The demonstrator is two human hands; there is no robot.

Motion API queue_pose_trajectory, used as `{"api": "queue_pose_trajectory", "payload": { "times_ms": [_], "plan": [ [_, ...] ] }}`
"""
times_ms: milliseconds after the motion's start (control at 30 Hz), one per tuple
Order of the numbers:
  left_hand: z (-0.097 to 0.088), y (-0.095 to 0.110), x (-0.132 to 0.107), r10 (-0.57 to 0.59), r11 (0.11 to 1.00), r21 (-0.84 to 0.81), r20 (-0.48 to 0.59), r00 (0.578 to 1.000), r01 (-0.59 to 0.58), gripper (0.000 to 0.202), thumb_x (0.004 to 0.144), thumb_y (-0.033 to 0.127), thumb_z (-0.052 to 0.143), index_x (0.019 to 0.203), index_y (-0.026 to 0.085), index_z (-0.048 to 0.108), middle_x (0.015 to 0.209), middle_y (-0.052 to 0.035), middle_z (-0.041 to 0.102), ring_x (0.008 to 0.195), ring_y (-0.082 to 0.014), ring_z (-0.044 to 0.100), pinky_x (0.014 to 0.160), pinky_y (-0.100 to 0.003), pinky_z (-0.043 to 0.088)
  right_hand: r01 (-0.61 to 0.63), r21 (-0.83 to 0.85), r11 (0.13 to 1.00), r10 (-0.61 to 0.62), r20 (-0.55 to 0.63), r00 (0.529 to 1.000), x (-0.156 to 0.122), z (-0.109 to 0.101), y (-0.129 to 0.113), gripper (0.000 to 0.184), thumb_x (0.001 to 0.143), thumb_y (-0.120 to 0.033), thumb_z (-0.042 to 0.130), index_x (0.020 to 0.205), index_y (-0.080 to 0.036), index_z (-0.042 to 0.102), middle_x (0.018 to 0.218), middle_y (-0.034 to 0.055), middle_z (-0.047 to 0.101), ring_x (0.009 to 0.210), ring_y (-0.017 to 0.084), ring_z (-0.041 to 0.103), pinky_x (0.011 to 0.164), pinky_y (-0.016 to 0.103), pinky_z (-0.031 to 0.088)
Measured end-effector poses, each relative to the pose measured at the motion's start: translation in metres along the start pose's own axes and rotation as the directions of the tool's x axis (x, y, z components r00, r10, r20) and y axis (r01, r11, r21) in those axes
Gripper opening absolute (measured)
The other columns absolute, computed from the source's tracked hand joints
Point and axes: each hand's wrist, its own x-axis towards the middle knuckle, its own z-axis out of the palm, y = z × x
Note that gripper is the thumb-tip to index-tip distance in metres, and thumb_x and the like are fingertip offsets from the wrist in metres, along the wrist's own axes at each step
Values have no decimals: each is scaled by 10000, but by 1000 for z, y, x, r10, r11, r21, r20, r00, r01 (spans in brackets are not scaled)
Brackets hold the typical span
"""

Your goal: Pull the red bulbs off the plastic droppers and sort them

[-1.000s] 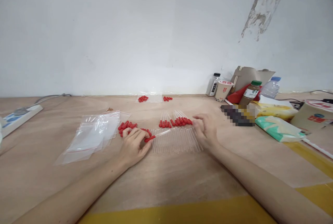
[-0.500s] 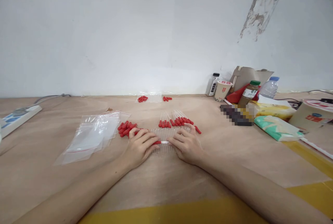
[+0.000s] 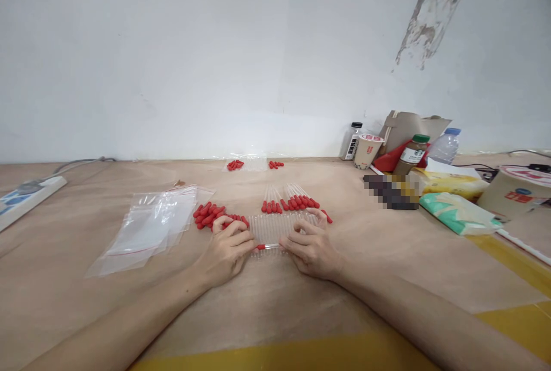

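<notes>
Between my hands a red rubber bulb (image 3: 260,247) sits on the end of a clear dropper tube (image 3: 272,246). My left hand (image 3: 228,249) pinches the bulb side, partly hiding it. The fingers of my right hand (image 3: 313,249) are closed on the tube's other end. Under and behind them lies a row of clear tubes (image 3: 271,226) side by side. Beside my left hand is a pile of loose red bulbs (image 3: 207,213). Beyond the row, droppers with red bulbs (image 3: 297,203) lie in two fanned groups, bulbs toward me.
Clear zip bags (image 3: 144,230) lie on the left, near a power strip (image 3: 34,201). More red pieces (image 3: 235,165) lie by the wall. On the right stand a paper cup (image 3: 368,151), bottles (image 3: 414,154), a tissue pack (image 3: 458,213) and a large paper tub (image 3: 516,193).
Both hands have shifted slightly toward me with the bulb and tube. My left fingers have drawn back a little, so more of the tube row shows.
</notes>
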Motion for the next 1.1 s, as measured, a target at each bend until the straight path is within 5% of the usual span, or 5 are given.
{"api": "queue_pose_trajectory", "payload": {
  "times_ms": [233,433,600,867,1100],
  "plan": [
    [-5,-8,-7,-16,1000,19,-32,999,17,155,841,122,483,799,199,610,774,4,675,782,-167,547,783,-385,319,-40,51,998,42,-37,998,-2,-7,8,166,862,-217,490,763,-234,622,570,-48,592,698,119,494,942,396,206],
    [-21,-35,-3,-253,967,-19,-178,951,253,155,865,151,472,937,183,606,894,-45,605,833,-150,561,756,-295,443,-398,88,913,398,26,917,3,-21,44,203,877,-270,483,835,-226,677,728,9,692,705,124,545,853,355,228],
    [-37,-70,-4,-579,791,61,-248,777,609,290,845,294,419,998,175,634,951,-80,554,946,-209,534,772,-311,469,-499,-21,867,498,102,861,-1,-20,50,206,855,-249,490,853,-226,694,725,24,705,672,138,554,758,328,233],
    [-52,-124,-39,-919,390,109,-8,394,914,336,697,411,513,933,188,602,773,-35,637,684,-197,597,639,-304,468,-255,-197,947,272,63,960,-2,-6,25,163,807,-168,503,744,-188,653,655,20,656,698,146,509,788,349,230],
    [-41,-125,-49,-910,407,86,127,395,909,372,701,539,510,864,209,566,758,-23,662,719,-207,609,670,-305,444,-254,-155,955,273,119,955,-2,-5,16,161,808,-281,531,728,-196,642,661,22,647,731,166,493,784,371,234]
  ]
}}
